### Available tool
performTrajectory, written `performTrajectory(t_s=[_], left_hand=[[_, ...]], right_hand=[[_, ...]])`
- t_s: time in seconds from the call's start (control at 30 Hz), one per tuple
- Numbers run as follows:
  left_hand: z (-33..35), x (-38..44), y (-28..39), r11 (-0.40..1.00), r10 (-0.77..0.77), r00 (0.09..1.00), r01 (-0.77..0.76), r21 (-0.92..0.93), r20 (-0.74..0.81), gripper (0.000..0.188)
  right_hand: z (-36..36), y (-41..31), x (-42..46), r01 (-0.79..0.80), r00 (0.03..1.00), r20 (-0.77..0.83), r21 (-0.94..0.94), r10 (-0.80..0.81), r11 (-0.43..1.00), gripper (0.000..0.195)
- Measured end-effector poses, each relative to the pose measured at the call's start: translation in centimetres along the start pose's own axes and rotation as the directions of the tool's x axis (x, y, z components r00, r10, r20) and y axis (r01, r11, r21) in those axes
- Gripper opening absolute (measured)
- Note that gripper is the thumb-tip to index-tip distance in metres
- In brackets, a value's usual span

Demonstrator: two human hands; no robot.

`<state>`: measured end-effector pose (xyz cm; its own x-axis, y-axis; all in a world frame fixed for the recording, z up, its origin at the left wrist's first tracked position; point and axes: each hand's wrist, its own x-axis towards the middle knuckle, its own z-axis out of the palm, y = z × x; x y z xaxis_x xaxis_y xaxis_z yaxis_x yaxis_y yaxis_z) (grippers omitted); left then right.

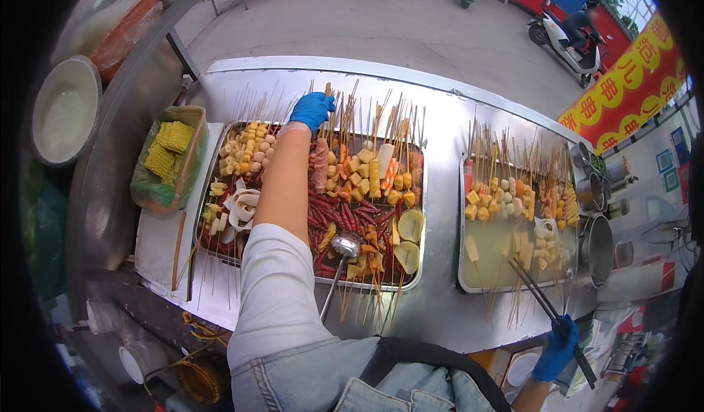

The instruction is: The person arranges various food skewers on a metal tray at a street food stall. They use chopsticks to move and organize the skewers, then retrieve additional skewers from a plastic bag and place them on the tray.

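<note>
My left hand point(312, 110), in a blue glove, reaches over the steaming-table tray of red broth point(422, 247) and closes on skewer sticks point(328, 88) at its far edge. Which food hangs from those sticks is hidden by my arm. Close by in this tray are wrapped pink meat point(320, 164), tofu cubes point(356, 176), and many dried red chillies point(344, 217). A metal ladle point(345, 244) rests among them. At lower right, my gloved right hand point(556, 349) holds long dark chopsticks point(536, 294), tips over the near edge of the pale-broth tray point(465, 258).
Left of the trays stands a plastic-lined basket point(192, 131) with yellow noodle blocks point(169, 148). Metal pots point(598, 250) line the right side. A red-and-yellow banner point(627, 87) bears writing. Beyond the counter, a person point(577, 27) sits on a white scooter point(555, 35).
</note>
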<state>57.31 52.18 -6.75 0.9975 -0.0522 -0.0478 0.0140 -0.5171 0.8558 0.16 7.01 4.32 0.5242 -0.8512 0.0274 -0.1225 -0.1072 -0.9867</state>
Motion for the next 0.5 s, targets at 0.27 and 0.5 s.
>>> performTrajectory(t_s=[0.27,0.5], left_hand=[[-1.2,-3.4,0.0,0.972,0.003,0.963,0.061,-0.227,0.271,0.026],[-12.2,-19.7,7.0,0.886,0.171,0.985,-0.144,-0.441,0.021,0.028]], right_hand=[[6.7,-1.3,2.0,-0.114,0.989,0.11,0.192,0.094,0.975,0.037],[25.8,-6.2,-0.6,-0.187,0.743,0.666,0.304,-0.068,0.934,0.037]])
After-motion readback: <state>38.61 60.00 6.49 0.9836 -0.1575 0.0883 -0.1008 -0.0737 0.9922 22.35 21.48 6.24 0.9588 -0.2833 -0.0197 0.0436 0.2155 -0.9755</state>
